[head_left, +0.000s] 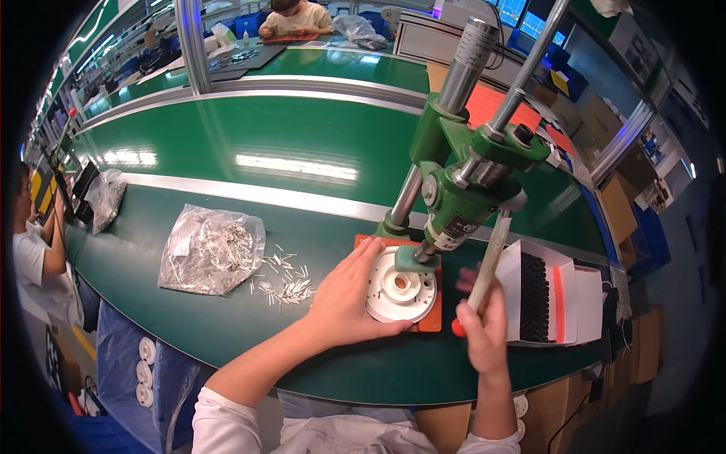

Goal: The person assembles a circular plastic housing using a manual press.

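Observation:
My left hand point(349, 293) grips the rim of a white round plastic part point(383, 304), fingers along its far left side and thumb at its near edge. This part has a raised ring in its middle and lies on an orange base plate point(431, 321). Above it stands a green hand press point(454, 216), whose pressing head point(417, 259) is over the part's far rim; contact cannot be made out. My right hand point(486, 321) is closed around the press lever point(493, 257), just above its red ball end point(458, 328). Its fingers are partly blurred.
Left of the press lie loose small metal pins point(287, 291) and a clear bag of pins point(212, 250). A white box point(586, 303) with rows of black parts stands on the right. Across the bench is another person point(296, 19); a second person point(45, 257) is at far left.

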### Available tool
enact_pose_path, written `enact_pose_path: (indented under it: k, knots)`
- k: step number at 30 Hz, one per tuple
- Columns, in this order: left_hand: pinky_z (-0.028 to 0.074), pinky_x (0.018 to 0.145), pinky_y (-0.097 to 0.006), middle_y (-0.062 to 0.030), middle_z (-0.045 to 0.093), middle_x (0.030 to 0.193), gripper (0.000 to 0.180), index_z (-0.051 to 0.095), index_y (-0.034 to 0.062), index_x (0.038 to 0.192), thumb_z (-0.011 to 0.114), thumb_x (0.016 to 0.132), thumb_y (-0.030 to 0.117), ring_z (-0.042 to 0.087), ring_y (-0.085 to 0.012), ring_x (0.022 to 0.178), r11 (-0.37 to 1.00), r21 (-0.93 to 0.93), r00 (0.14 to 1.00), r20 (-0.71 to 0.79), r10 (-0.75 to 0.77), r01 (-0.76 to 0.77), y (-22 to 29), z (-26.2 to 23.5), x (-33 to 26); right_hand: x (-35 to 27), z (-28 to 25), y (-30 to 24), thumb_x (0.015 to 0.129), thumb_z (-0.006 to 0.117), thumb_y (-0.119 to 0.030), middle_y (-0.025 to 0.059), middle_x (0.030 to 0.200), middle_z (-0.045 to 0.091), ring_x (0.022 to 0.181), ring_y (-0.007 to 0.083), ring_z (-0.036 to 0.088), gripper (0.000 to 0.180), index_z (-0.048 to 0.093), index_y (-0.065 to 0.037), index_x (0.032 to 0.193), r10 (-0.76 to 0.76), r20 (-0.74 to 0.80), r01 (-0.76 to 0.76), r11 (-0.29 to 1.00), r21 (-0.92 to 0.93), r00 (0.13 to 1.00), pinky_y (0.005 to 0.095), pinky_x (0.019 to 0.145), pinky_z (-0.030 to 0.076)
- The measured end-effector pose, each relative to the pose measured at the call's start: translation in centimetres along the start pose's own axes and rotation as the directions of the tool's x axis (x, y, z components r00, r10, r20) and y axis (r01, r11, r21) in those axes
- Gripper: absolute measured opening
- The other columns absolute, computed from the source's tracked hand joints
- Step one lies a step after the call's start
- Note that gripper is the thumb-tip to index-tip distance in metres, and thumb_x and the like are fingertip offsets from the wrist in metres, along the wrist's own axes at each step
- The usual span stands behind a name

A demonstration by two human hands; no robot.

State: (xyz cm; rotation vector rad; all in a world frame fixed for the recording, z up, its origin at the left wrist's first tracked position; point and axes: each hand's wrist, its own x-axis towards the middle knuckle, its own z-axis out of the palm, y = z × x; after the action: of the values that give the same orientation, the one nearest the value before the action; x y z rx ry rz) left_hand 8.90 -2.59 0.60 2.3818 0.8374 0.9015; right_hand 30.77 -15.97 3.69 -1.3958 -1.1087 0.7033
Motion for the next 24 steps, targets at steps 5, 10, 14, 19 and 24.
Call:
enact_pose_path:
  k: [5, 10, 14, 19, 24]
  knots:
    - [0.044, 0.118, -0.048, -0.0317, 0.05, 0.152, 0.125, 0.032, -0.0105, 0.156, 0.093, 0.067, 0.053, 0.049, -0.0457, 0.144, 0.986, -0.154, 0.998, 0.03, -0.055, 0.059, -0.1, 0.3, -0.1, -0.1, 0.9, 5.5, 0.107, 0.059, -0.019, 0.0088, 0.091, 0.066, 0.072, 0.0119, 0.061, 0.036, 0.051, 0.006, 0.131, -0.021, 0.0, 0.021, 1.0, -0.02, 1.0, 0.0247, 0.065, 0.05]
    - [0.048, 0.114, -0.049, -0.0278, 0.053, 0.15, 0.119, 0.036, -0.0045, 0.155, 0.095, 0.067, 0.049, 0.054, -0.0446, 0.14, 0.991, -0.133, 1.0, -0.018, 0.0, -0.002, -0.3, 0.6, -0.3, 0.6, 1.4, 6.4, 0.113, 0.045, -0.025, 0.0037, 0.072, 0.051, 0.056, 0.0119, 0.052, 0.029, 0.049, 0.003, 0.107, -0.337, -0.081, 0.307, 0.916, -0.258, 0.938, 0.0277, 0.051, 0.041]
    - [0.047, 0.115, -0.049, -0.0279, 0.052, 0.15, 0.118, 0.036, -0.0044, 0.155, 0.095, 0.068, 0.049, 0.052, -0.0448, 0.141, 0.994, -0.105, 1.0, -0.012, 0.005, -0.006, -0.3, 0.8, -0.2, 0.4, 1.1, 6.7, 0.113, 0.043, -0.029, 0.0064, 0.079, 0.052, 0.054, 0.013, 0.051, 0.033, 0.05, 0.004, 0.107, -0.341, -0.11, 0.302, 0.915, -0.269, 0.934, 0.0268, 0.05, 0.039]
    - [0.047, 0.115, -0.048, -0.0272, 0.05, 0.153, 0.118, 0.037, -0.0045, 0.155, 0.093, 0.068, 0.052, 0.051, -0.0433, 0.142, 0.987, -0.156, 0.999, -0.029, -0.041, 0.036, -1.0, 1.1, -1.0, -1.5, 2.3, 4.2, 0.094, 0.058, -0.012, 0.0087, 0.096, 0.054, 0.079, 0.0129, 0.05, 0.069, 0.021, 0.004, 0.15, -0.198, -0.124, 0.2, 0.98, 0.005, 0.972, 0.0259, 0.073, 0.045]
    - [0.047, 0.114, -0.048, -0.027, 0.049, 0.153, 0.118, 0.037, -0.0046, 0.155, 0.092, 0.069, 0.054, 0.051, -0.0431, 0.141, 0.988, -0.152, 0.998, -0.053, -0.038, 0.03, -0.8, 0.7, -1.1, -6.1, -0.2, 2.6, 0.099, 0.064, -0.038, 0.0102, 0.095, 0.056, 0.071, 0.0144, 0.049, 0.085, 0.02, 0.005, 0.157, -0.788, -0.21, 0.729, 0.615, -0.301, 0.578, 0.0251, 0.069, 0.045]
